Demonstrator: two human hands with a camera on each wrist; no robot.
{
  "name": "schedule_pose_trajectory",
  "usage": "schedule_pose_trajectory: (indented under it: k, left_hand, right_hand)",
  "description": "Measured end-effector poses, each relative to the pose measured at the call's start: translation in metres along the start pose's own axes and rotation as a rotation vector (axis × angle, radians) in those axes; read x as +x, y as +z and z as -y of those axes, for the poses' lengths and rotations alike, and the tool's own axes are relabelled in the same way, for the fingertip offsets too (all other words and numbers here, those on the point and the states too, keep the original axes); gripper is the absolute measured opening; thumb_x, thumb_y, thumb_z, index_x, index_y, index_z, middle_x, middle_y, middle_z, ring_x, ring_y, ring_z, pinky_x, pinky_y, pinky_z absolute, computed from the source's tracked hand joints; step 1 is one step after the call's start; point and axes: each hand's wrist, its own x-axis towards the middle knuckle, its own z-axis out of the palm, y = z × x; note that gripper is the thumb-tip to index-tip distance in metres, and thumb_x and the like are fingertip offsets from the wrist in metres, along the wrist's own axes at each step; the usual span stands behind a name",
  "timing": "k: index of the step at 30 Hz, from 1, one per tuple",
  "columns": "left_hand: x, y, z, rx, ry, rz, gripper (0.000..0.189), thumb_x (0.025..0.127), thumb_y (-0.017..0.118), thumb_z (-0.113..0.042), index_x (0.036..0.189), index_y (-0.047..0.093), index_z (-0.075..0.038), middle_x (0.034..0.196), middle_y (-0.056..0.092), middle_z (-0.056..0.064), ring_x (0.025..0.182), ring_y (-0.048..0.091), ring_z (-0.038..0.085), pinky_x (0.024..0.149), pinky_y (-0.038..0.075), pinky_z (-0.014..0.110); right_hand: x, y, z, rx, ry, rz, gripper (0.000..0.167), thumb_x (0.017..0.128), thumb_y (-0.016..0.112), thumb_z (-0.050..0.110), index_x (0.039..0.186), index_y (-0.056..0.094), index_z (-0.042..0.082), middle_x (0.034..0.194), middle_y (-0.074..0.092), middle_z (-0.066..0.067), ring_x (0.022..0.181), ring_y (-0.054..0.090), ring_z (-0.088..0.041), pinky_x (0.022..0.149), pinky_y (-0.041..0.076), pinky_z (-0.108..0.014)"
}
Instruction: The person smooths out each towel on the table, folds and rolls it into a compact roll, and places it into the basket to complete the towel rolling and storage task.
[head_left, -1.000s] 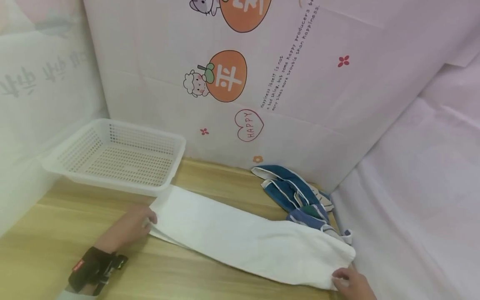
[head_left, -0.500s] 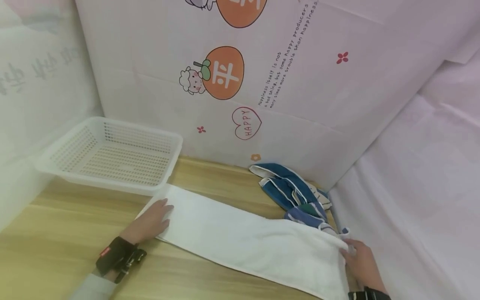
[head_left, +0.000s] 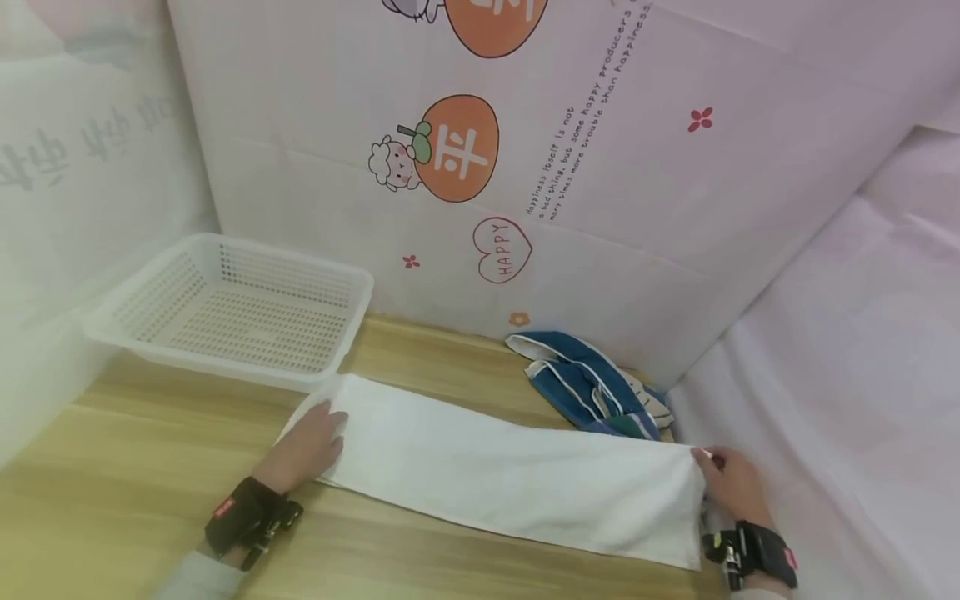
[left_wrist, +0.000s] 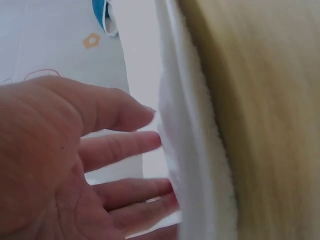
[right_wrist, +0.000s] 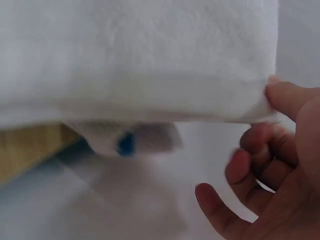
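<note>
A white towel (head_left: 495,467), folded into a long strip, stretches across the wooden table in the head view. My left hand (head_left: 310,447) rests on its left end with fingers spread. The left wrist view shows those fingertips (left_wrist: 150,142) touching the layered towel edge. At the opposite end my right hand (head_left: 735,483) pinches the far corner between thumb and finger. The right wrist view has that corner at the thumb (right_wrist: 287,97), its other fingers loosely curled below. The towel's right end is raised, its near corner hanging down.
A white perforated plastic basket (head_left: 247,325) stands at the back left, near the towel's left end. Bunched blue and patterned cloths (head_left: 581,379) lie behind the towel at the right, partly covered by it. White printed sheets (head_left: 600,275) enclose the back and sides.
My right hand has moved from the towel's near right corner to its far right corner and lifted that end. My left hand has let go of the edge and lies flatter on the towel.
</note>
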Motion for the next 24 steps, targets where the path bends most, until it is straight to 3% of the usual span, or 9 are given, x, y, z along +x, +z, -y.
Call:
schedule_pose_trajectory:
  k: [3, 6, 10, 14, 16, 19, 24]
  left_hand:
    - [-0.002, -0.004, -0.001, 0.014, 0.010, -0.041, 0.035, 0.091, 0.063, -0.005, 0.122, 0.061, 0.012, 0.129, 0.057, 0.040, 0.128, 0.049, 0.056, 0.109, 0.039, 0.064]
    - [-0.007, -0.007, 0.002, 0.015, 0.023, -0.074, 0.034, 0.089, 0.066, -0.003, 0.120, 0.062, 0.011, 0.129, 0.056, 0.039, 0.126, 0.052, 0.054, 0.107, 0.042, 0.064]
    - [-0.011, -0.008, 0.009, 0.025, -0.005, -0.112, 0.037, 0.085, 0.069, 0.000, 0.119, 0.061, 0.013, 0.128, 0.056, 0.040, 0.123, 0.053, 0.055, 0.104, 0.043, 0.065]
    - [-0.013, -0.010, 0.012, 0.019, -0.098, -0.137, 0.038, 0.083, 0.070, 0.000, 0.117, 0.060, 0.014, 0.117, 0.059, 0.038, 0.112, 0.057, 0.054, 0.096, 0.048, 0.064]
    - [-0.014, -0.011, 0.011, 0.019, -0.127, -0.144, 0.034, 0.082, 0.071, 0.000, 0.111, 0.061, 0.013, 0.107, 0.061, 0.033, 0.100, 0.060, 0.049, 0.086, 0.053, 0.061]
    - [-0.017, -0.014, 0.009, 0.032, -0.142, -0.143, 0.020, 0.081, 0.072, -0.002, 0.096, 0.063, 0.008, 0.091, 0.060, 0.023, 0.084, 0.060, 0.038, 0.072, 0.054, 0.053]
    - [-0.020, -0.017, 0.007, 0.034, -0.155, -0.153, 0.013, 0.081, 0.071, -0.002, 0.088, 0.063, 0.006, 0.085, 0.061, 0.018, 0.081, 0.060, 0.035, 0.072, 0.054, 0.051]
  right_hand:
    - [-0.004, 0.015, 0.000, 0.031, 0.035, -0.028, 0.060, 0.104, 0.051, 0.040, 0.132, 0.051, -0.013, 0.111, 0.062, -0.031, 0.092, 0.061, -0.037, 0.071, 0.050, -0.042]
    - [-0.023, 0.022, 0.003, 0.065, 0.088, -0.057, 0.058, 0.104, 0.053, 0.036, 0.134, 0.048, -0.013, 0.119, 0.058, -0.035, 0.101, 0.060, -0.044, 0.081, 0.050, -0.053]
    - [-0.052, 0.028, 0.009, 0.047, 0.185, 0.031, 0.067, 0.104, 0.046, 0.052, 0.128, 0.054, -0.010, 0.117, 0.062, -0.032, 0.099, 0.063, -0.040, 0.080, 0.051, -0.051]
    - [-0.071, 0.034, 0.011, 0.018, 0.216, 0.126, 0.080, 0.103, 0.039, 0.060, 0.126, 0.053, -0.014, 0.115, 0.063, -0.035, 0.101, 0.063, -0.047, 0.084, 0.052, -0.054]
    - [-0.075, 0.037, 0.011, 0.008, 0.209, 0.145, 0.080, 0.104, 0.039, 0.058, 0.126, 0.050, -0.019, 0.115, 0.062, -0.038, 0.105, 0.061, -0.051, 0.087, 0.051, -0.057]
    - [-0.076, 0.039, 0.009, 0.021, 0.217, 0.167, 0.082, 0.103, 0.040, 0.058, 0.121, 0.050, -0.021, 0.107, 0.063, -0.037, 0.097, 0.063, -0.047, 0.082, 0.053, -0.052]
    - [-0.070, 0.044, 0.006, 0.074, 0.245, 0.192, 0.087, 0.100, 0.042, 0.065, 0.118, 0.052, -0.019, 0.101, 0.064, -0.030, 0.090, 0.063, -0.034, 0.075, 0.052, -0.044]
